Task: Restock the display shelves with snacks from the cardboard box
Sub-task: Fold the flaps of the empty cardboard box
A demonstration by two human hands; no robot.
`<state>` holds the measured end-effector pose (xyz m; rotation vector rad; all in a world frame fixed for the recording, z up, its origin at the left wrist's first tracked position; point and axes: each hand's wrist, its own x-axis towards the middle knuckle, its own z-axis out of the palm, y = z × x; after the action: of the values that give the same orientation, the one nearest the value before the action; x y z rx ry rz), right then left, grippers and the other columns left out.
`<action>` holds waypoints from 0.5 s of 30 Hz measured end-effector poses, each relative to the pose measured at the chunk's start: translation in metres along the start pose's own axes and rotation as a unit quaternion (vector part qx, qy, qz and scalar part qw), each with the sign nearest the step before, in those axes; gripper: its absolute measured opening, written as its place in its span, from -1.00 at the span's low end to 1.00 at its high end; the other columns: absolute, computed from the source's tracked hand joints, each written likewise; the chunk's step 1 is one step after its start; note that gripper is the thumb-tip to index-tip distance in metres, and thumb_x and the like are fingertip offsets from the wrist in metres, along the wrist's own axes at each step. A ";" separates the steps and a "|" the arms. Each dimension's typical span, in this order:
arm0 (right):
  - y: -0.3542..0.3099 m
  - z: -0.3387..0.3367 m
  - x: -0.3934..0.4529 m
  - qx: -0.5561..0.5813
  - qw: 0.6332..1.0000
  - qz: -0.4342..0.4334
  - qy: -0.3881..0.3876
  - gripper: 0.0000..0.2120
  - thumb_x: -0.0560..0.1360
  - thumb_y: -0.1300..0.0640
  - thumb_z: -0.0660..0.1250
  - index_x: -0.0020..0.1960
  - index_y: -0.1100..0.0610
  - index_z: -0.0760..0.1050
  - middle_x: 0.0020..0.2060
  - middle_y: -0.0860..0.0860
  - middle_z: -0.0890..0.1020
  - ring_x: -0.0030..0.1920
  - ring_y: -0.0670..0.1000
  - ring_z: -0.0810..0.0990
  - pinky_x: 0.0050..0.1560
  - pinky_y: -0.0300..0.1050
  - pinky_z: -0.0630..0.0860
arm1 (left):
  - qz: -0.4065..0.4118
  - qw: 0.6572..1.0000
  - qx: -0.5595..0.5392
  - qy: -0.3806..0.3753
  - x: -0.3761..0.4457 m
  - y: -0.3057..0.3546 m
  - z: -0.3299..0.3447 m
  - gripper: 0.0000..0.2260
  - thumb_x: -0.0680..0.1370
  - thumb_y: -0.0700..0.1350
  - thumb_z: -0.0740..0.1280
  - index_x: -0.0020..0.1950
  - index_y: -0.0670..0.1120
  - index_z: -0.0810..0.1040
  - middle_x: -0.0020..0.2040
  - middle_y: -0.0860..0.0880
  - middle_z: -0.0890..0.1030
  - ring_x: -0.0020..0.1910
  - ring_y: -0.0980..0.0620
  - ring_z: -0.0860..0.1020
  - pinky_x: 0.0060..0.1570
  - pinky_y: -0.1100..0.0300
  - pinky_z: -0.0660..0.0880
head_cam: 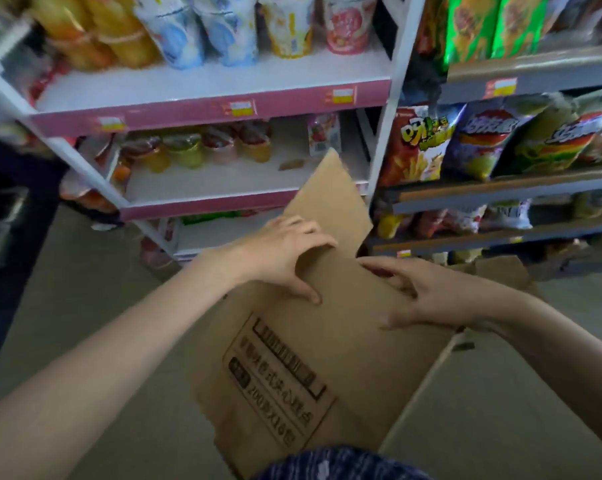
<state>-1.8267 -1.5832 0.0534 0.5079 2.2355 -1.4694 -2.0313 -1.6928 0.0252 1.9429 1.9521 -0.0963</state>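
Bare forearms, no sleeves; blue-and-white patterned garment (341,464), perhaps shorts, below.

Cardboard box (303,368) on floor (85,306) — display shelves (216,199) behind it.
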 end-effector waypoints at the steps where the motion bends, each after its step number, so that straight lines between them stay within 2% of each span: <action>1: -0.005 0.005 0.014 -0.001 1.000 -0.006 -0.011 -0.34 0.43 0.25 0.43 0.33 -0.19 0.18 0.10 -0.25 0.48 -0.08 -0.40 0.53 -0.15 -0.52 0.43 | -0.029 0.999 0.002 -0.023 -0.012 -0.008 -0.001 -0.25 0.33 0.30 0.38 0.43 0.09 0.22 0.30 0.04 0.32 0.29 0.02 0.23 0.26 0.13 0.16; 3: -0.026 0.025 0.058 -0.055 0.997 -0.019 -0.049 -0.28 0.43 0.22 0.44 0.45 -0.08 0.17 0.26 -0.10 0.45 0.12 -0.21 0.51 0.03 -0.41 0.47 | -0.108 0.992 -0.014 -0.061 -0.054 -0.033 0.008 -0.28 0.34 0.28 0.39 0.41 0.08 0.24 0.24 0.01 0.34 0.23 0.00 0.26 0.15 0.12 0.24; 4: -0.038 0.040 0.081 -0.087 0.994 -0.029 -0.067 -0.27 0.43 0.20 0.44 0.46 -0.07 0.15 0.32 -0.05 0.41 0.20 -0.11 0.48 0.13 -0.29 0.48 | -0.146 0.986 -0.038 -0.076 -0.079 -0.046 0.017 -0.29 0.34 0.26 0.40 0.40 0.09 0.25 0.20 0.00 0.35 0.21 -0.02 0.27 0.11 0.12 0.25; 6: -0.067 0.079 0.123 -0.170 0.978 -0.062 -0.102 -0.27 0.43 0.16 0.42 0.47 -0.08 0.14 0.38 -0.03 0.34 0.28 -0.02 0.41 0.27 -0.13 0.41 | -0.203 0.972 -0.073 -0.092 -0.134 -0.072 0.042 -0.31 0.35 0.26 0.40 0.40 0.10 0.26 0.13 -0.01 0.36 0.20 -0.04 0.32 0.08 0.12 0.29; 7: -0.084 0.100 0.140 -0.218 0.965 -0.079 -0.122 -0.28 0.44 0.16 0.41 0.48 -0.09 0.12 0.40 -0.04 0.31 0.31 -0.01 0.37 0.29 -0.16 0.34 | -0.228 0.965 -0.085 -0.101 -0.163 -0.084 0.058 -0.32 0.37 0.26 0.38 0.41 0.10 0.25 0.16 -0.04 0.38 0.24 -0.07 0.34 0.11 0.13 0.30; 9: -0.115 0.145 0.172 -0.301 0.933 -0.114 -0.161 -0.28 0.46 0.18 0.38 0.49 -0.10 0.10 0.42 -0.05 0.28 0.37 -0.01 0.29 0.23 -0.23 0.25 | -0.275 0.947 -0.123 -0.110 -0.221 -0.106 0.094 -0.35 0.43 0.23 0.34 0.44 0.07 0.21 0.35 -0.09 0.35 0.40 -0.11 0.24 0.25 0.13 0.25; 11: -0.149 0.191 0.200 -0.367 0.900 -0.149 -0.181 -0.26 0.45 0.20 0.38 0.49 -0.11 0.10 0.43 -0.05 0.29 0.39 0.00 0.28 0.23 -0.23 0.25 | -0.308 0.931 -0.180 -0.083 -0.279 -0.123 0.132 -0.40 0.49 0.17 0.29 0.46 0.05 0.18 0.44 -0.06 0.28 0.46 -0.08 0.14 0.34 0.12 0.20; 13: -0.184 0.239 0.229 -0.423 0.866 -0.189 -0.191 -0.25 0.45 0.21 0.37 0.49 -0.16 0.10 0.42 -0.03 0.34 0.36 0.04 0.34 0.23 -0.19 0.29 | -0.343 0.909 -0.234 -0.025 -0.340 -0.135 0.168 -0.46 0.52 0.13 0.27 0.46 0.09 0.17 0.42 -0.05 0.30 0.43 -0.08 0.20 0.33 0.07 0.25; 15: -0.219 0.289 0.257 -0.472 0.827 -0.226 -0.208 -0.27 0.49 0.20 0.31 0.48 -0.24 0.05 0.38 0.03 0.39 0.31 0.11 0.38 0.21 -0.06 0.37 | -0.395 0.883 -0.251 0.034 -0.396 -0.143 0.197 -0.50 0.54 0.09 0.26 0.44 0.11 0.18 0.35 -0.06 0.32 0.36 -0.07 0.27 0.32 0.03 0.27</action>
<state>-2.1158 -1.9137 -0.0152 -0.6322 2.4115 -0.3775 -2.1403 -2.1363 -0.0637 0.7665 2.3896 0.2439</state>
